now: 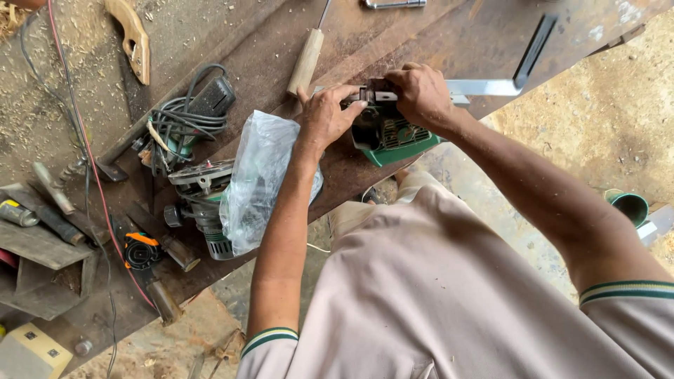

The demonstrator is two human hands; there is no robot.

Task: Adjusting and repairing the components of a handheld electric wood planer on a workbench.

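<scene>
- the person leans over a worn wooden counter [491,35] dusted with sawdust, both hands on a green power tool [393,137] that sits at the counter's near edge, about the middle of its length.
- the left hand [324,116] grips the tool's left side, its fingers [349,107] curled around a dark part at the top.
- the right hand [421,95] covers the tool from above, fingers clenched over the same dark part, so little of it shows.
- a metal square [505,81] lies just behind the right hand, its dark blade running toward the far edge.
- a wooden-handled tool [306,62] lies just beyond the left hand, pointing to the far edge.
- a clear plastic bag [260,179] rests left of the left forearm, partly over a grey and green router [203,200].
- further left lies a corded tool [189,116] with its black cable coiled on it.
- a wooden saw handle [133,38] lies near the far left corner.
- a red cable [84,140] runs across the left end.
</scene>
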